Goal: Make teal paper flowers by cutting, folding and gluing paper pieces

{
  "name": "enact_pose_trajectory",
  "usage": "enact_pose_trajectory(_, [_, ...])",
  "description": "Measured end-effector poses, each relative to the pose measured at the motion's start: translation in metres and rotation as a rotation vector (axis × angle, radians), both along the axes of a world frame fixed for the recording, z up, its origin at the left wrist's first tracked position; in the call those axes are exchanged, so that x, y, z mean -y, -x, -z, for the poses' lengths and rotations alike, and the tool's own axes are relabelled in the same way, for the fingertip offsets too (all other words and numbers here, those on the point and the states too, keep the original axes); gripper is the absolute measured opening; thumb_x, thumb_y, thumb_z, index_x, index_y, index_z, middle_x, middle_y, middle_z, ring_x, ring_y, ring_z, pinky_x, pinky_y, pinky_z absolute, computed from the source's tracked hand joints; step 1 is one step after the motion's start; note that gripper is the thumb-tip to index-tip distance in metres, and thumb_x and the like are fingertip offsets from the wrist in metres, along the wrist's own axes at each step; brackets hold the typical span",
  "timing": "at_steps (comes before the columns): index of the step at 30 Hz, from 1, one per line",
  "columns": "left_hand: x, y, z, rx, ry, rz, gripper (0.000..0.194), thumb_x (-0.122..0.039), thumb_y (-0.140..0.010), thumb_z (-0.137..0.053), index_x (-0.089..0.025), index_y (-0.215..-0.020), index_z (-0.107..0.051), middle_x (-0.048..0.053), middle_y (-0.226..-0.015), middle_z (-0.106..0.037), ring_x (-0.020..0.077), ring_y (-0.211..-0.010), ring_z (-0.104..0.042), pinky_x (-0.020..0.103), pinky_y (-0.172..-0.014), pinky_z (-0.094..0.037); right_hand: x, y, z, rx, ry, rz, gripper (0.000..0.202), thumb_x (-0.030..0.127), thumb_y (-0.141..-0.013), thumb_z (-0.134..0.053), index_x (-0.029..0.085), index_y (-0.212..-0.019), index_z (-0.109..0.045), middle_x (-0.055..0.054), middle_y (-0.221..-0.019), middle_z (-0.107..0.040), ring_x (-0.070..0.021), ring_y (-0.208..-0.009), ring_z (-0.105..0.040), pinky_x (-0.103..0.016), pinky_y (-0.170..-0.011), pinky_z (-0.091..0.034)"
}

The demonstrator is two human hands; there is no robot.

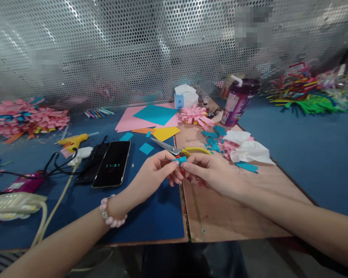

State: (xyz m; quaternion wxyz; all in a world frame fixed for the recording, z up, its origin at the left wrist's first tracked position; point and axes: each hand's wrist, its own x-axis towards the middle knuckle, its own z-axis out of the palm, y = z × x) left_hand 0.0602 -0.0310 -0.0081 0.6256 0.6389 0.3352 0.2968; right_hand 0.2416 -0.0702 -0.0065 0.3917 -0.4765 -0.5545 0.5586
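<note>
Between my two hands is a small piece of blue paper (180, 160), pinched at its edges. My left hand (161, 170), with a beaded bracelet at the wrist, has thumb and fingers closed on its left side. My right hand (210, 173) pinches its right side, and the fingertips of both hands nearly meet beneath it. Just behind my fingers lies a pair of scissors (174, 148) with yellow handles, partly covered by the hands. Small blue paper squares (146, 148) lie to the left of the blades.
Pink paper (126, 119) and a blue sheet (155, 114) lie farther back, near a tissue box (186, 98). A pink paper flower (195, 116), purple cup (238, 101) and paper scraps (220, 143) are on the right. A phone (113, 164) and glue gun (74, 142) lie left.
</note>
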Motion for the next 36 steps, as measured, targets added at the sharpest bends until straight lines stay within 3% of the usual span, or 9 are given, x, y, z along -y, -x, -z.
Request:
enact_pose_trajectory(9, [-0.001,0.001,0.002,-0.029,-0.119,0.022,0.016,-0.031,-0.091,-0.055,-0.017,-0.085,-0.055,0.0,-0.069,-0.065,0.0098,-0.06,-0.061,0.022,-0.056,-0.049,0.003,0.001,-0.004,0.044,-0.024,0.026,0.035,0.046,-0.083,-0.064,0.017,-0.069,-0.052,0.006,-0.054,-0.049,-0.0043,-0.045,-0.042,-0.02,-0.04,-0.03])
enact_pose_trajectory(18, [0.002,0.0,-0.002,-0.005,-0.077,0.016,0.017,-0.031,-0.091,-0.054,-0.016,-0.084,-0.054,-0.001,-0.068,-0.064,0.0105,-0.06,-0.061,0.022,-0.056,-0.049,0.003,-0.003,-0.004,0.053,-0.055,-0.107,0.038,0.053,-0.088,-0.053,0.018,-0.073,-0.049,0.003,-0.063,-0.052,-0.0059,-0.05,-0.046,-0.021,-0.045,-0.037])
enact_pose_trajectory(22, [0.004,0.001,-0.003,-0.008,-0.072,0.011,0.015,-0.03,-0.091,-0.055,-0.016,-0.084,-0.053,0.0,-0.068,-0.065,0.0106,-0.06,-0.062,0.023,-0.058,-0.049,0.004,-0.004,-0.007,0.209,-0.169,-0.074,0.037,0.049,-0.09,-0.052,0.018,-0.069,-0.046,0.004,-0.061,-0.048,-0.0062,-0.052,-0.042,-0.022,-0.048,-0.035])
enact_pose_trajectory(25, [0.005,0.002,-0.004,-0.011,-0.08,0.011,0.015,-0.03,-0.091,-0.055,-0.016,-0.083,-0.053,0.0,-0.069,-0.066,0.0107,-0.06,-0.062,0.023,-0.058,-0.049,0.003,-0.004,-0.008,0.21,-0.169,-0.095,0.035,0.047,-0.091,-0.05,0.019,-0.069,-0.045,0.004,-0.06,-0.049,-0.0062,-0.05,-0.043,-0.022,-0.048,-0.035])
enact_pose_trajectory(36, [0.012,0.002,-0.009,-0.03,-0.016,0.148,0.016,-0.029,-0.09,-0.055,-0.016,-0.081,-0.054,0.0,-0.067,-0.066,0.0096,-0.057,-0.062,0.022,-0.057,-0.049,0.004,-0.005,-0.005,0.208,-0.292,-0.19,0.027,0.035,-0.095,-0.042,0.019,-0.074,-0.045,0.004,-0.067,-0.045,-0.0061,-0.054,-0.044,-0.022,-0.048,-0.034])
